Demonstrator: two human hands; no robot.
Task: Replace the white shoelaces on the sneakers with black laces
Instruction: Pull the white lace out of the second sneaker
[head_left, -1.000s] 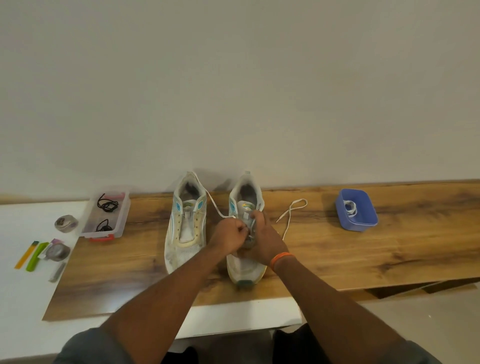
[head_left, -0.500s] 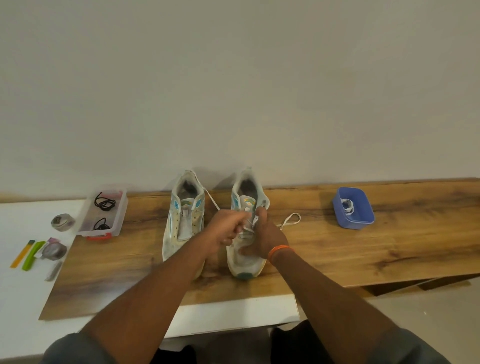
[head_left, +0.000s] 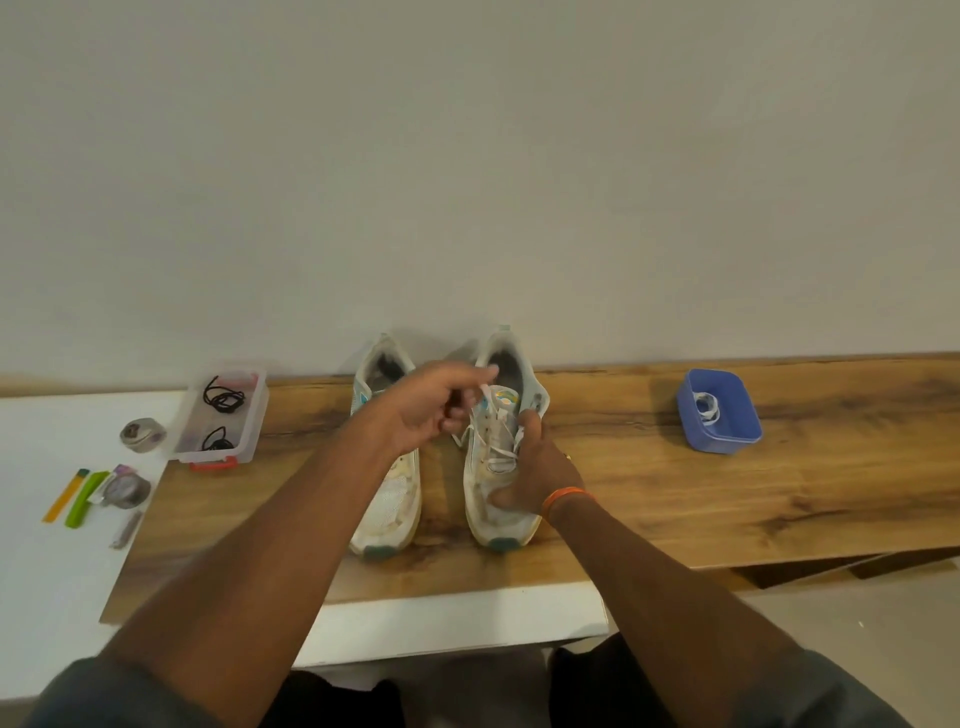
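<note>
Since the earlier frame, left hand (head_left: 431, 410) has risen, fingers pinching the white lace (head_left: 491, 434); right hand (head_left: 535, 467) grips the right sneaker (head_left: 498, 499) at counter (head_left: 727, 499) centre. Black laces (head_left: 223, 400) sit in the clear box (head_left: 221, 410) at 9 o'clock, blue tub (head_left: 719, 415) at 3 o'clock.

Plain room, likely home: wooden board (head_left: 675, 493), bare wall (head_left: 467, 156).

2 white sneakers (head_left: 387, 499) stand side by side; right one's white lace (head_left: 496, 457) loosened.
</note>
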